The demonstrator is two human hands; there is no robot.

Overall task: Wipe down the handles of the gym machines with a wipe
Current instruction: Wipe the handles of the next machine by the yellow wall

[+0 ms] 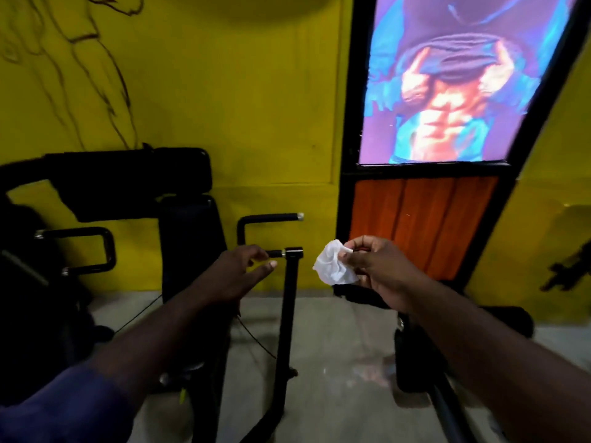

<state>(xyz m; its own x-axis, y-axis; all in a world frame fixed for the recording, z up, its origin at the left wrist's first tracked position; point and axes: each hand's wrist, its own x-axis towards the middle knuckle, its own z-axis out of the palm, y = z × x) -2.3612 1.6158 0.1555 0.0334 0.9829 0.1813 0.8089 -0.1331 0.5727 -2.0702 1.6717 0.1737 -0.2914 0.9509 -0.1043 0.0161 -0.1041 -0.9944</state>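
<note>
The left hand (238, 271) covers the inner end of the short handle (275, 252); whether its fingers grip the bar cannot be told. The right hand (374, 266) hides the right edge of the wipe (334, 266). The black machine (96, 199) is cut off at the left edge, its lower parts lost in shadow. The poster (447, 78) is cropped at the top. A dark object (567, 266) at the right edge is blurred and unidentifiable.

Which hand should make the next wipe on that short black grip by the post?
Right. The right hand pinches the white wipe just beside the post; the left hand is nearer the short grip but bare.
</note>
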